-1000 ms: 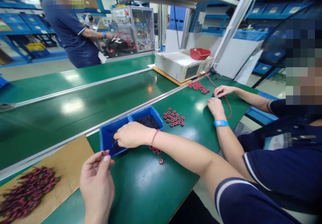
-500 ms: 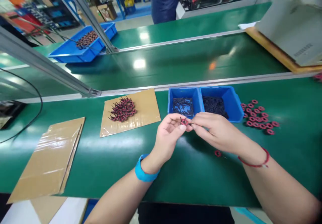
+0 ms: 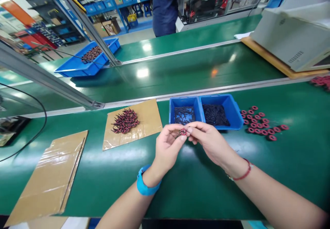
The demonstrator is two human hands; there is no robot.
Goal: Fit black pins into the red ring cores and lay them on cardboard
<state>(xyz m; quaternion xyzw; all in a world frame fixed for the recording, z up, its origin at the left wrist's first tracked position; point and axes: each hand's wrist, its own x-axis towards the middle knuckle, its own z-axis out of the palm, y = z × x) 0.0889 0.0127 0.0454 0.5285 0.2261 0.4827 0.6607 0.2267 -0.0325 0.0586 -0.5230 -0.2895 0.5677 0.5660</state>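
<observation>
Between thumb and fingers, my left hand [image 3: 168,148] holds a small red and black ring [image 3: 183,132]. My right hand [image 3: 206,138] is closed at the ring's right side, its fingertips pinched against it; whatever else they grip is too small to make out. Just behind the hands stand two joined blue bins, the left bin [image 3: 170,110] with short black pieces and the right bin [image 3: 235,114] with a denser heap of dark pieces. Loose red rings [image 3: 257,122] lie to the right of the bins. On a cardboard sheet [image 3: 151,119] at the left rests a pile of rings with black leads [image 3: 125,121].
Stacked cardboard [image 3: 48,177] lies at the left of the green table [image 3: 116,187]. Metal posts [image 3: 51,74] rise behind it. Farther back are a blue tray [image 3: 77,70] of parts, a grey machine [image 3: 288,40] on a wooden board and a person [image 3: 165,9].
The view has shifted, showing more of the person behind. My right hand has turned and closed in on the ring. The single ring on the table below my right hand is no longer visible.
</observation>
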